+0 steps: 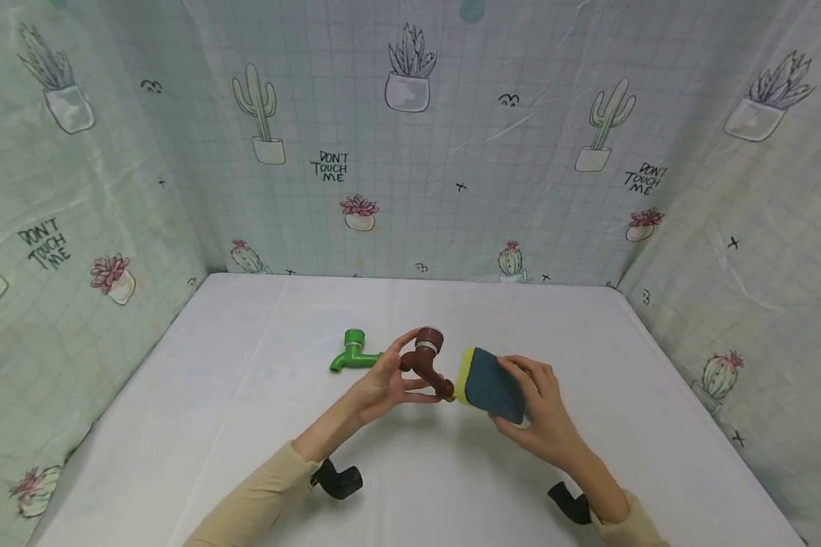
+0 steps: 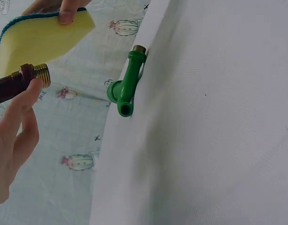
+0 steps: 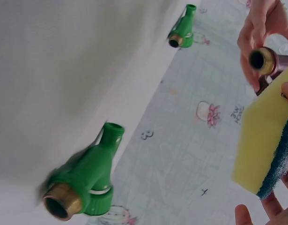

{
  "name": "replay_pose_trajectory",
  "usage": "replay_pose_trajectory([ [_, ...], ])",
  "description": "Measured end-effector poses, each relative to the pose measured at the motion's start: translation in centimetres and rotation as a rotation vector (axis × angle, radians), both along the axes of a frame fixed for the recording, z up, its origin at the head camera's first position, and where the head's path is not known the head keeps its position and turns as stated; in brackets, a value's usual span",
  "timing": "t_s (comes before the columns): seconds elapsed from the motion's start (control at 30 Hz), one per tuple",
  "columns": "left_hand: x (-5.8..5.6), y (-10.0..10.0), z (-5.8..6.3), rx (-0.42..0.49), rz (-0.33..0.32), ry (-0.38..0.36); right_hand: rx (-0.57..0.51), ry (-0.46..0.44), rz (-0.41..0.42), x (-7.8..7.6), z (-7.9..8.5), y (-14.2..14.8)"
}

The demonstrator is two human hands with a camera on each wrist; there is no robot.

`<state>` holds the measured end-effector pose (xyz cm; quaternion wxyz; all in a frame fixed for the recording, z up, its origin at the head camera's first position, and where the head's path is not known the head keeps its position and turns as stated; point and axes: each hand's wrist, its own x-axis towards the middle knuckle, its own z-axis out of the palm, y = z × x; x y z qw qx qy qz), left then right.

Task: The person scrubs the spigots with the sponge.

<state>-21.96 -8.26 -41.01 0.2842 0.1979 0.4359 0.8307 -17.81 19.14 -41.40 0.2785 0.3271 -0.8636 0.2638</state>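
My left hand (image 1: 378, 386) holds a dark brown plastic tap (image 1: 424, 362) above the table, fingers and thumb around its sides. The tap's brass threaded end (image 2: 42, 75) points toward the sponge. A thick sponge (image 1: 494, 384), yellow with a dark blue scouring side, is gripped at its edges by my right hand (image 1: 546, 416). In the head view its yellow face stands right at the threaded end. Behind my left hand a green tap (image 1: 353, 352) lies on the table, its right end hidden by the fingers.
Two green taps, a near one (image 3: 87, 180) and a farther one (image 3: 183, 29), lie on the white table (image 1: 410, 486) in the right wrist view. Black curved pieces (image 1: 340, 482) sit by both wrists. A cactus-print cloth (image 1: 410, 190) hangs behind and along the sides.
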Motion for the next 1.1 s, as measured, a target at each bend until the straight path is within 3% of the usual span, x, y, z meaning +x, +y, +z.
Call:
replay_pose_trajectory([
  [0.3,0.6,0.2,0.7,0.086,-0.074,-0.073,0.064,0.004,0.007,0.0,0.5,-0.8],
  [0.5,0.4,-0.2,0.6,0.135,-0.183,-0.062,0.092,0.039,0.024,0.0,0.8,-0.8],
  [0.67,0.1,-0.4,0.1,0.044,-0.239,-0.018,0.123,0.073,0.021,0.1,0.8,-0.7],
  [0.8,0.2,-0.4,-0.2,-0.062,-0.231,-0.009,0.139,0.082,0.027,0.2,0.7,-0.7],
  [1.1,0.1,0.0,-0.4,-0.188,-0.197,0.011,0.152,0.074,0.029,0.1,0.4,-1.0],
])
